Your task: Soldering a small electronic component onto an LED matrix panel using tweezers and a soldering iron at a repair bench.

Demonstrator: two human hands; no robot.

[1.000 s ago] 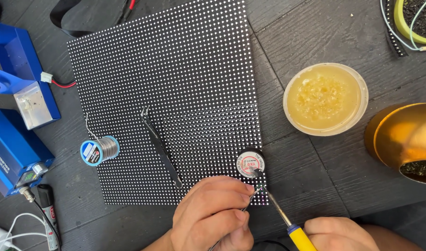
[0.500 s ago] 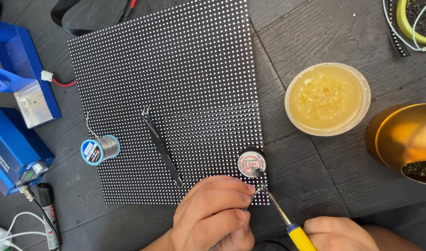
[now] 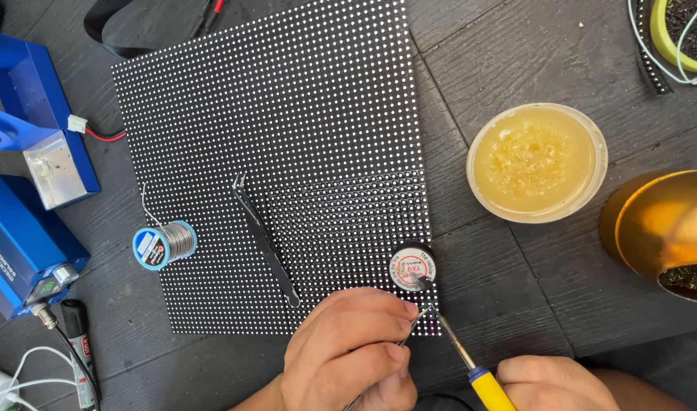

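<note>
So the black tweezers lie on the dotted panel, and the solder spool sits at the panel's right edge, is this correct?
Not quite. The solder spool sits at the left edge of the dotted panel, not the right, as the head view shows. The black tweezers do lie on the panel.

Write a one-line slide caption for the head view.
Right hand brings a yellow-handled soldering iron to the corner of a dotted LED panel while the left hand pinches thin tweezers there.

Both hands work a soldering iron, seemingly touching the dotted panel.
</note>
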